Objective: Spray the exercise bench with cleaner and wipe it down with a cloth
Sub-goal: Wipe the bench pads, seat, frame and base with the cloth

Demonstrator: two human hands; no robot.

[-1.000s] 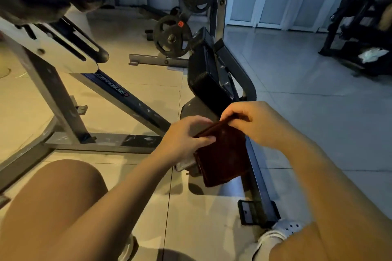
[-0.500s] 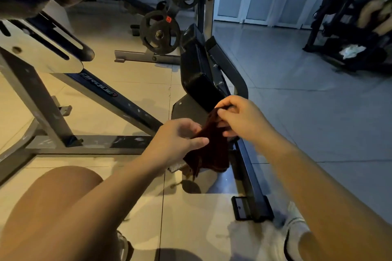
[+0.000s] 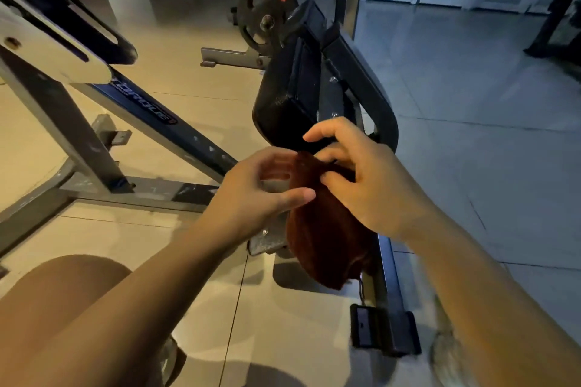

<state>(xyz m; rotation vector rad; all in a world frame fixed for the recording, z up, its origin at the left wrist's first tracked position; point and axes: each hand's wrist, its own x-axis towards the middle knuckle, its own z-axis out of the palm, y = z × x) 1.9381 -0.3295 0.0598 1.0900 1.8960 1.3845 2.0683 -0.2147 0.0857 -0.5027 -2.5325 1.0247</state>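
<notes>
The dark red cloth (image 3: 323, 242) is hanging limp just below the black bench pad (image 3: 292, 97); soft and light, best gathered at its top edge. The right hand (image 3: 361, 179) is pinching that edge. The left hand (image 3: 261, 192) is now loosening, fingers spreading.

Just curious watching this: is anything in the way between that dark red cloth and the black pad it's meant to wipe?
Nothing visible blocks it. The cloth hangs between the left hand and right hand, just below the black pad. Only the right hand's own fingers reach across the pad's lower edge.
</notes>
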